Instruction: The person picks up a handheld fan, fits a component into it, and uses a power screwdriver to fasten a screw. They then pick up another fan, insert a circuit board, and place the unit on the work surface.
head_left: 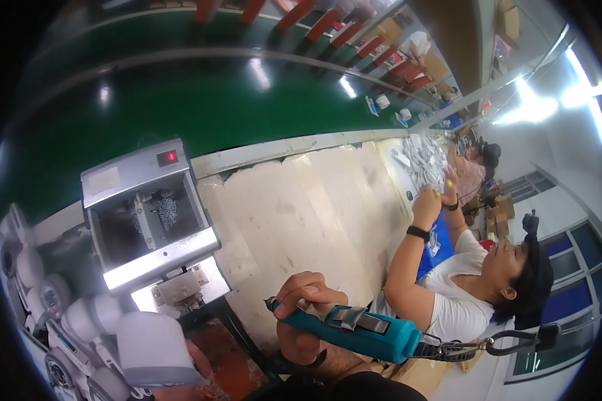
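Observation:
My right hand (311,294) is wrapped round a teal electric screwdriver (396,337), its dark tip pointing left. A dark spring and hook link its tail to a cord at the right. At the lower left, my left hand (197,361) grips a rounded white plastic housing (155,347) that hides most of its fingers. Just beyond that housing stands a grey metal screw feeder (160,260), its open tray holding many small screws (166,210) and a red display lit on top.
More white plastic housings (53,294) lie piled at the far left. A pale worktable (294,214) stretches to the right, where a co-worker in a white shirt (458,294) handles small pale parts (425,160). A green conveyor belt (201,100) runs along the far side.

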